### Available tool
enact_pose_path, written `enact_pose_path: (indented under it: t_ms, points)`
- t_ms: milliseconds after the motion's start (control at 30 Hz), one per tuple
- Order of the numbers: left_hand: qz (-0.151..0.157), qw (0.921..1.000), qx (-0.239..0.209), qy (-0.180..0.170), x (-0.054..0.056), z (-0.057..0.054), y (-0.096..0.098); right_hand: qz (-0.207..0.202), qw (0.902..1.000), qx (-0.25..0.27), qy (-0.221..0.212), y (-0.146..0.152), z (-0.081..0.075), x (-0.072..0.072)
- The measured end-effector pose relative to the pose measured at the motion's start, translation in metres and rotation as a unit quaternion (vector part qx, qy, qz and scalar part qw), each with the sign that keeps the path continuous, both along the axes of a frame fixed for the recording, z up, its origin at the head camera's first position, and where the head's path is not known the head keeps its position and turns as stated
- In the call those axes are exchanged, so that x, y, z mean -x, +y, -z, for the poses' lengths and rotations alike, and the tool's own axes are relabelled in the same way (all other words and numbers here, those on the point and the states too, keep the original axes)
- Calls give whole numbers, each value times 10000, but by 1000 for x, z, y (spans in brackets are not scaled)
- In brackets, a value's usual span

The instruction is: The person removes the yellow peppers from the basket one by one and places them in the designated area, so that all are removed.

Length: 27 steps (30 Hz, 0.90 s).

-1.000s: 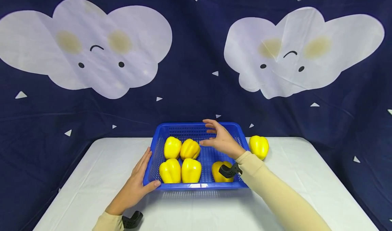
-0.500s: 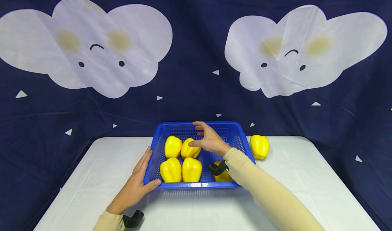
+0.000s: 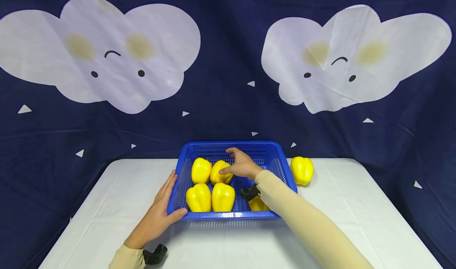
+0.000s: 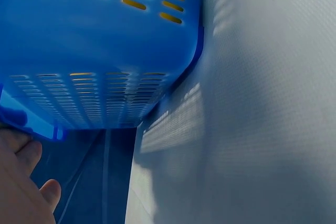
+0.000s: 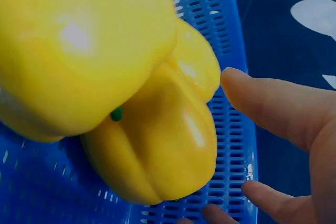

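Observation:
A blue plastic basket (image 3: 228,215) with slotted walls holds several yellow bell peppers. My left hand (image 3: 156,217) rests against its left side, fingers straight along the wall and thumb on the front rim. Inside the basket, my right hand (image 3: 243,166) reaches over the back pepper (image 3: 216,178) of the left group. Its thumb overlaps that pepper in the head view. Seen from the right wrist, the thumb and fingers are spread beside the bell pepper (image 5: 168,150); contact cannot be made out. My right forearm partly covers another pepper (image 3: 257,205) at the front right.
One yellow bell pepper (image 3: 302,170) stands outside the basket, by its right wall. A white cloth (image 3: 89,213) covers the table. Behind it hangs a dark blue curtain (image 3: 228,102) printed with white clouds.
My right hand has moved left and then down, from over the middle of the basket to the back pepper of the left group. The left hand has kept its place.

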<state>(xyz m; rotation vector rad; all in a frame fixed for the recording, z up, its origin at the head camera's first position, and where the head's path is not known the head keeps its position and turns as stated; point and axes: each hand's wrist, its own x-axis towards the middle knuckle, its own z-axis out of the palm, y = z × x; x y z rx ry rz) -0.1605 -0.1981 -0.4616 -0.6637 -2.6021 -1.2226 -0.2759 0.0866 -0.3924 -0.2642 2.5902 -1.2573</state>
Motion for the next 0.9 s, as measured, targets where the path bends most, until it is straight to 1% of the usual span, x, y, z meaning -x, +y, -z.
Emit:
enact_pose_path:
  t_ms: [133, 233, 367, 667, 900]
  points:
    - [-7, 10000, -6, 7, 0, 0, 0, -64, 9996, -240, -130, -2, 2, 0]
    - [-8, 10000, -7, 19, 0, -1, 1, -84, 9993, -250, -259, -4, 4, 1]
    - [5, 10000, -38, 21, 0, -1, 1, -123, 9992, -248, -296, -6, 8, 1]
    - [-9, 10000, -36, -5, 0, 0, 0, -308, 9984, -399, -250, -9, 16, 2]
    - [-24, 10000, -48, -46, 0, 0, 1, -424, 9979, -475, -151, -9, 18, 3]
